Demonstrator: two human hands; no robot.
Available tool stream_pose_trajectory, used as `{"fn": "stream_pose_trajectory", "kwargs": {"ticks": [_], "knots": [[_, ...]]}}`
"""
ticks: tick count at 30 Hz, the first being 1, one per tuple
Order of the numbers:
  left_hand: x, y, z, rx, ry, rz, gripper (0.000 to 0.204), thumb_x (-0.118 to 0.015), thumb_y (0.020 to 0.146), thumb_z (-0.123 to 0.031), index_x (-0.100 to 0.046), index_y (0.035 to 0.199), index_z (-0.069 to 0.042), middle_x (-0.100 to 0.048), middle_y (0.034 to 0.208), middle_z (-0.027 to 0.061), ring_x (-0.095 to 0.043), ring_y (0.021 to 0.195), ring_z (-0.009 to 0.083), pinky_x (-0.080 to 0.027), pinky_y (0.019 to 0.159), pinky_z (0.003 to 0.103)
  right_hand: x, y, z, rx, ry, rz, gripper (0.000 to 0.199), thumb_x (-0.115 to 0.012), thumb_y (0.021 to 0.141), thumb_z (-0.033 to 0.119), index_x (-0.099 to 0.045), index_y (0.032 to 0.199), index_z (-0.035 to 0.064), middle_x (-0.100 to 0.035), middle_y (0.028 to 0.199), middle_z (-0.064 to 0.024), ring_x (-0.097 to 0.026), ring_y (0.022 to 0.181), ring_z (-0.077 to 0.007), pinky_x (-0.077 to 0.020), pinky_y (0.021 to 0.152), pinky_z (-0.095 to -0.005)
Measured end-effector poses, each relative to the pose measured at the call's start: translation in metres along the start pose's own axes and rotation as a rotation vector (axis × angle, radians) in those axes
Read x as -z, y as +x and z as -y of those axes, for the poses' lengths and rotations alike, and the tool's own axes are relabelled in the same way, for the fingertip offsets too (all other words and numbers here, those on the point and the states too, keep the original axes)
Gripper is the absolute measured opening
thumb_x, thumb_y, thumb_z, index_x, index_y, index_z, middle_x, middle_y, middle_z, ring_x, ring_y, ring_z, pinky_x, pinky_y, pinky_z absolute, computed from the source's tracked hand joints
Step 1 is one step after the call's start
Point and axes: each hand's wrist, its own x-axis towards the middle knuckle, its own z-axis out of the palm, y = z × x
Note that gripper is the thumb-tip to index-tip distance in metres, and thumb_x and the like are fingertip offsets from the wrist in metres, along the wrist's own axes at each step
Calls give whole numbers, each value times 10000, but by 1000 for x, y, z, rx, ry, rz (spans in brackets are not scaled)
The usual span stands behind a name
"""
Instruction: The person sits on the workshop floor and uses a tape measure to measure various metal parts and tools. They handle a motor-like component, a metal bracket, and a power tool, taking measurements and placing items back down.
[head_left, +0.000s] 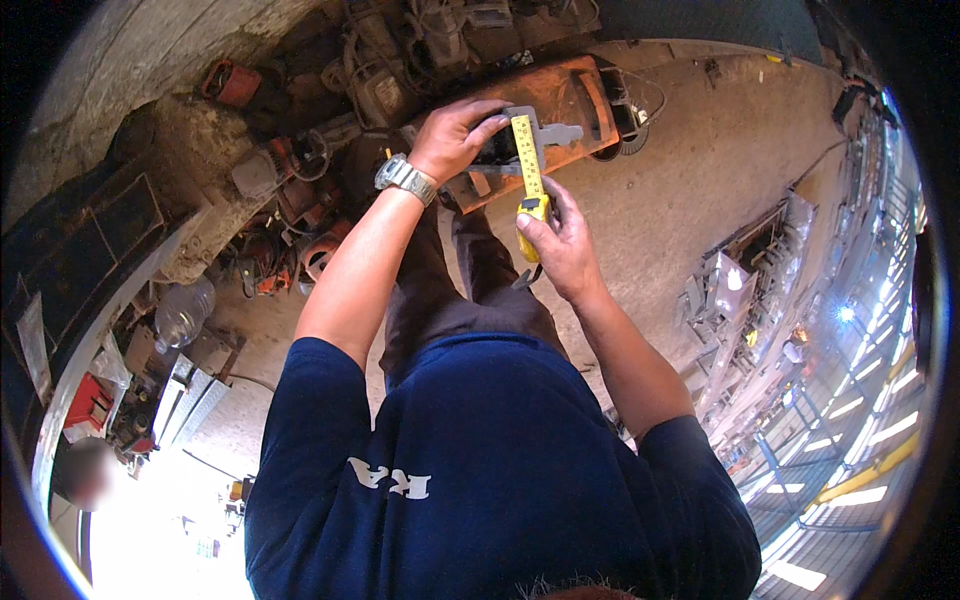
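Observation:
My right hand (568, 248) is closed around a yellow tape measure (534, 212), thumb on its case. From the case a yellow blade (528, 160) runs out, away from me, along a flat grey metal piece (562, 134) with a stepped outline. At the far end of the blade, my left hand (458, 135) has its fingers and thumb closed on the edge of the metal piece. Whether those fingers also press the blade's tip is hard to make out. Both hands are above an orange metal surface (590, 100), worn and dirty.
Beyond the orange surface lie tools and machines with cables (380, 95). At left are a clear plastic bottle (185, 312) and a red box (90, 402). Metal parts (735, 275) are piled at right. Bright sparks or light (846, 314) show farther right.

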Motion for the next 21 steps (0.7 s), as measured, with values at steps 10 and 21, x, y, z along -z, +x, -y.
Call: {"fn": "stream_pose_trajectory", "kwargs": {"ticks": [10,21], "knots": [[-2,1,8,-20,-32,-28,298,-705,955,-296,-737,1149,-73,-740,1091,157,-722,1004,304,-559,841,361,-2,2,3,-22,-46,19,676,-701,924,143,-377,1482,-60,-562,1253,-121,-574,1105,-168,-495,961,-312],[-2,0,8,-22,-16,-16,306,-708,956,-300,-738,1147,-64,-740,1101,169,-724,1004,303,-557,852,359,-6,-2,11,-37,24,14,696,-710,912,128,-364,1483,-69,-531,1318,-139,-539,1204,-181,-440,1060,-327]]}}
